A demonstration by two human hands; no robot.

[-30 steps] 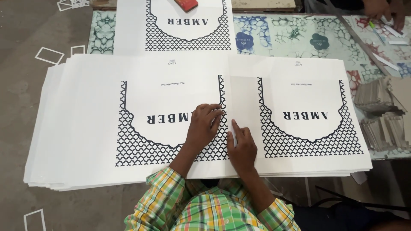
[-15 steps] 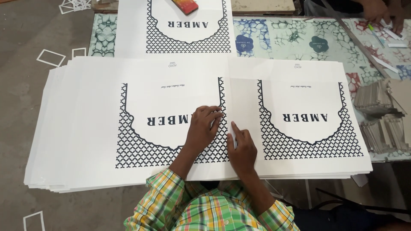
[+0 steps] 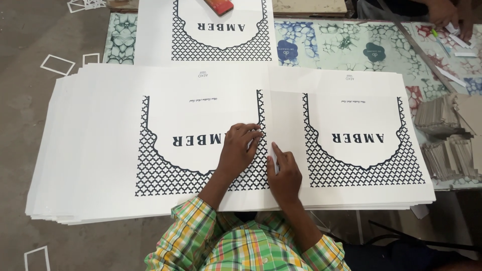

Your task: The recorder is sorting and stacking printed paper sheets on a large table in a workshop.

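Note:
A thick stack of large white sheets [image 3: 100, 150] lies in front of me, each printed with two black lattice panels and dark lettering. My left hand [image 3: 241, 150] rests on the top sheet at the right edge of the left panel, its fingers bent and the fingertips pressing the paper. Just to its right, my right hand [image 3: 285, 173] lies flat on the blank strip between the two panels, with the index finger stretched up along the strip. Neither hand holds anything.
Another printed sheet [image 3: 155, 35] lies beyond the stack with a red block [image 3: 219, 5] on it. Piles of grey card strips [image 3: 447, 135] stand at the right, a long metal ruler [image 3: 411, 45] crosses the patterned tabletop [image 3: 331, 45], and another person's hand [image 3: 447, 10] works at the far right. White paper frames [image 3: 57, 64] litter the floor.
Both hands stay on the same spot of the top sheet. The left fingers have shifted only slightly.

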